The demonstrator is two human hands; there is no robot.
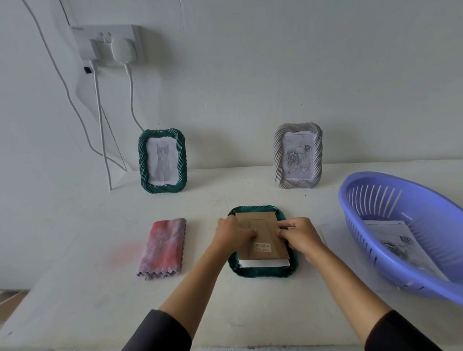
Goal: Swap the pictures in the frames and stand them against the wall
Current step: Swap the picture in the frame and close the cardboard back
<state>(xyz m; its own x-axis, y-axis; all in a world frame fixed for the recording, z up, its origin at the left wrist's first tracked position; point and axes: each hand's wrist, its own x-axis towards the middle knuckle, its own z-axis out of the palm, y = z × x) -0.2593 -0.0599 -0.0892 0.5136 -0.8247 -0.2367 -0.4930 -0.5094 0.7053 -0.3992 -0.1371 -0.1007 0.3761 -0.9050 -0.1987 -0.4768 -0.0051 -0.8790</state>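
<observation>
Both the left hand [231,235] and the right hand [300,236] press curled fingers onto the brown cardboard backing [262,236] of a face-down dark green ribbed frame [263,272] on the white desk [96,261], gripping nothing. Beyond the fingers, a green cat-picture frame [162,160] and a grey rose-picture frame [298,155] stand against the wall.

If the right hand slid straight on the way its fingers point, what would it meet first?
The right hand points left across the brown backing board of the face-down green frame. It would most likely meet the left hand, whose fingertips rest on the same board close by.

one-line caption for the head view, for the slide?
Both hands, left hand and right hand, press the cardboard backing into a face-down green frame.
</observation>
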